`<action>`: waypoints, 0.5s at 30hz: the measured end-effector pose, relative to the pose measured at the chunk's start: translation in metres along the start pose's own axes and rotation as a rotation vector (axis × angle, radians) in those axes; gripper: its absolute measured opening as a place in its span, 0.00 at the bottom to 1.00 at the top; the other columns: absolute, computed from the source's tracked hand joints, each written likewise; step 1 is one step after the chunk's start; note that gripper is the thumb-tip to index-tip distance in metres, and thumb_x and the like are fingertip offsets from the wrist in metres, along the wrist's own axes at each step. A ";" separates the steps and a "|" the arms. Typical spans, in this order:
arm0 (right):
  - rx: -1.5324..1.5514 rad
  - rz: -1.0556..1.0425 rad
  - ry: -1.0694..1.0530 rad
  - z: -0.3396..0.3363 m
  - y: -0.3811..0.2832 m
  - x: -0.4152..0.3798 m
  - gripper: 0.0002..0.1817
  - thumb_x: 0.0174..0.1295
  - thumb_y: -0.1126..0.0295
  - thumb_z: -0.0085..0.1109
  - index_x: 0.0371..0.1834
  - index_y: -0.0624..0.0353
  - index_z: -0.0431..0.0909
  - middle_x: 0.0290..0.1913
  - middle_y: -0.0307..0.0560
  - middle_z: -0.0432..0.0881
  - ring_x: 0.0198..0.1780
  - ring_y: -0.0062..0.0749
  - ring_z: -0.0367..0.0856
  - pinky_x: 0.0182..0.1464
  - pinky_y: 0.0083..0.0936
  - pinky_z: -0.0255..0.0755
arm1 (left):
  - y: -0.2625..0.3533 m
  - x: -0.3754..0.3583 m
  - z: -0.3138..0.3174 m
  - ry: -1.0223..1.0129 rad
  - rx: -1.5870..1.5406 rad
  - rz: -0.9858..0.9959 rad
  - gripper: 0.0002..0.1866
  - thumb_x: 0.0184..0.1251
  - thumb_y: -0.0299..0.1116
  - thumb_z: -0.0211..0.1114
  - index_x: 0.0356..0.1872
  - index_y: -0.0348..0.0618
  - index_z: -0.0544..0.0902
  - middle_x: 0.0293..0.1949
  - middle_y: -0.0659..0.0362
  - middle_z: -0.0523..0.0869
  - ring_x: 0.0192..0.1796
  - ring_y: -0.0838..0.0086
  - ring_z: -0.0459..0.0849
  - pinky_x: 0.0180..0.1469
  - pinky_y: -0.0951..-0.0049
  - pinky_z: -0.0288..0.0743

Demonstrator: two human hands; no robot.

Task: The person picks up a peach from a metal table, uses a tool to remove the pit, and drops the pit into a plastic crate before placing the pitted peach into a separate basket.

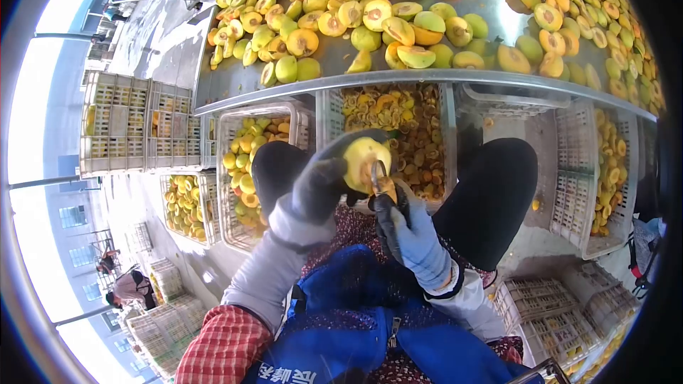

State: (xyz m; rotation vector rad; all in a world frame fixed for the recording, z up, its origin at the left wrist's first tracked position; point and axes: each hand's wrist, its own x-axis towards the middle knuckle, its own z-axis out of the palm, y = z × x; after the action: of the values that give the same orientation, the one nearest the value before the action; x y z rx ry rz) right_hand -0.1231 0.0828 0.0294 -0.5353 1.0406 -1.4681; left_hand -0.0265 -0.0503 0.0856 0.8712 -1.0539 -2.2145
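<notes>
My left hand (321,174), in a dark glove, is wrapped round a yellow peach half (361,156), its cut face turned up. A small pitting knife (385,186) with a curved metal end is closed in my right hand (414,236), gloved in black and pale blue. The knife's tip touches the brown pit hollow in the middle of the peach half. Both hands are above my lap, over the near edge of a crate (451,149) filled with peels, pits and scraps.
A metal table (242,92) heaped with peach halves (302,43) spans the front. Crates of peach halves stand at left (228,231) and right (569,220) of my knees. Stacked crates (117,128) stand farther left, and a person (133,289) is in the background.
</notes>
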 end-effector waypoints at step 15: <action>-0.925 -0.434 0.062 0.006 -0.014 -0.021 0.27 0.65 0.60 0.49 0.59 0.72 0.62 0.34 0.62 0.78 0.33 0.53 0.78 0.36 0.38 0.71 | -0.028 -0.033 -0.004 0.173 0.083 0.125 0.25 0.71 0.51 0.51 0.46 0.35 0.76 0.35 0.59 0.81 0.35 0.79 0.79 0.38 0.80 0.72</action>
State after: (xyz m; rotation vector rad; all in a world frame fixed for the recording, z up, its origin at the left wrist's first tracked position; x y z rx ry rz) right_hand -0.1218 0.0994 0.0488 -1.4459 1.7219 -1.2988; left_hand -0.0076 -0.0142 0.0715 0.9853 -1.0919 -1.9667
